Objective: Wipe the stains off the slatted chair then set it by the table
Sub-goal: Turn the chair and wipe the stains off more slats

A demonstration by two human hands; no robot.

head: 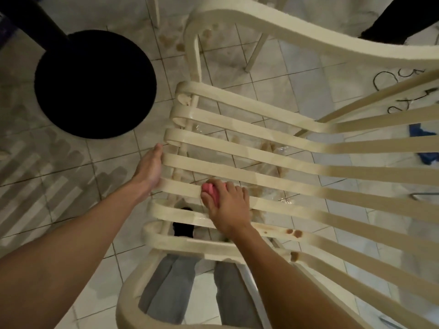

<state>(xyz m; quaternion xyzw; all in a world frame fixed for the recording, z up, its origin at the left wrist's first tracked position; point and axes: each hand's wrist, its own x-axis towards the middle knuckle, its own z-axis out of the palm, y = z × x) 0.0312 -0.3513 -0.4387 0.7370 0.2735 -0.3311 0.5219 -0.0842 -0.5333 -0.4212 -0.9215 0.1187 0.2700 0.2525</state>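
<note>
The slatted chair [273,162] is seen from above, filling the view from centre out to 3 o'clock. Its cream slats run with their long axis from rounded ends left of centre toward 3 o'clock. Brown stains [293,232] are left on a slat closer to the person, at about 4 o'clock from the right hand [225,206], so that hand is clearly the nearer of the two. It is curled over a pink pad [210,189] (cloth or sponge cannot be told), which is pressed onto a slat. The left hand [149,167] is laid with straight fingers against the slat ends at 9 o'clock from the pad. Nothing is held in it, and the chair appears to be braced by it. The wiping is judged unfinished — a stroke along the slats toward the stains seems called for. On the tiled floor [59,174] a round black object [95,84] is seen at 10 o'clock, possibly the desk's base, and a blue cloth [425,143] is seen at 3 o'clock.
</note>
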